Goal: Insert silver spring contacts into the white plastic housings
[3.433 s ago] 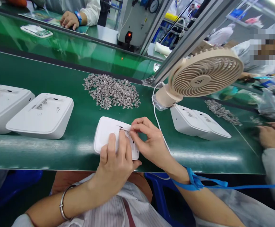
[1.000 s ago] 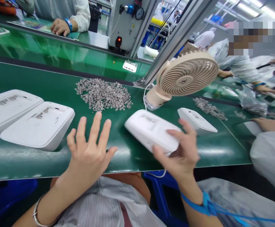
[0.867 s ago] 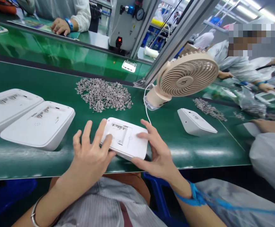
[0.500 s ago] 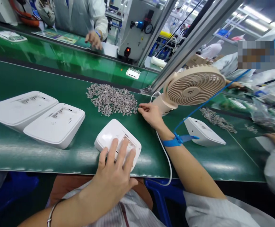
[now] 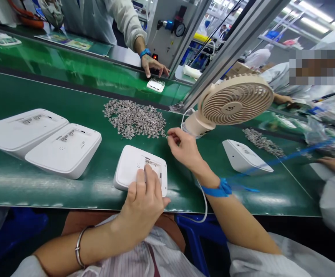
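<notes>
In front of me on the green work surface lies a white plastic housing [image 5: 128,164] with a recessed compartment. My left hand [image 5: 145,196] is on its near right part, fingers bent and close together, fingertips in the compartment, thumb by the lower right edge. The fingers hide part of the recess. Just right of a pile of small metal clips [image 5: 135,119], my right hand [image 5: 183,148] has thumb and forefinger pinched. Anything between these fingertips is too small to make out. A blue strap [image 5: 218,188] circles the right wrist.
Two more white housings [image 5: 65,148] lie at left, another white housing [image 5: 244,156] at right. A beige fan [image 5: 233,104] with a white cable stands beyond my right hand. Behind a metal frame, a co-worker's hand [image 5: 154,66] reaches toward a white part [image 5: 156,85] on the far green belt.
My left fingers have drawn together and bent into the compartment; the housing has turned slightly. My right hand has stayed by the pile's edge. The co-worker's hand has moved right to the white part.
</notes>
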{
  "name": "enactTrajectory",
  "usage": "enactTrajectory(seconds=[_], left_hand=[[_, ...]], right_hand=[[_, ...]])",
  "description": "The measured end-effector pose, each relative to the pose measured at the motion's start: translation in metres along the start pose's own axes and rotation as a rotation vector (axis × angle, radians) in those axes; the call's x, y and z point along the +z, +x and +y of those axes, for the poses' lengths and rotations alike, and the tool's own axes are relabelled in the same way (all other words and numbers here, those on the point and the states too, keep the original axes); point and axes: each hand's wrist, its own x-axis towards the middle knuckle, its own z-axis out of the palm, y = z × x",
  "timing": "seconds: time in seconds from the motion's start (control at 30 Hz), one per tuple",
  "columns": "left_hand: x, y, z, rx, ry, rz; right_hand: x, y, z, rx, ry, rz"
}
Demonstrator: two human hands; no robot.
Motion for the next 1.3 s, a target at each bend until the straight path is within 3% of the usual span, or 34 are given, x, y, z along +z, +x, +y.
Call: enactTrajectory(seconds=[0.17,0.33,0.67,0.83,1.3], left_hand=[[0.006,-0.004,-0.004,0.028,-0.018,0.04],[0.012,-0.004,-0.005,0.046,-0.034,0.105],[0.011,-0.005,-0.003,0.016,-0.061,0.119],[0.011,-0.006,-0.003,0.01,-0.051,0.113],[0.01,-0.008,-0.005,0.076,-0.086,0.122]], right_hand=[[-0.014,-0.035,-0.041,-0.122,0.157,-0.046],[-0.019,-0.051,-0.06,-0.154,0.217,-0.095],[-0.016,-0.052,-0.065,-0.192,-0.014,-0.151],[-0.015,-0.056,-0.068,-0.165,0.016,-0.156],[0.002,-0.064,-0.072,-0.042,0.01,0.05]])
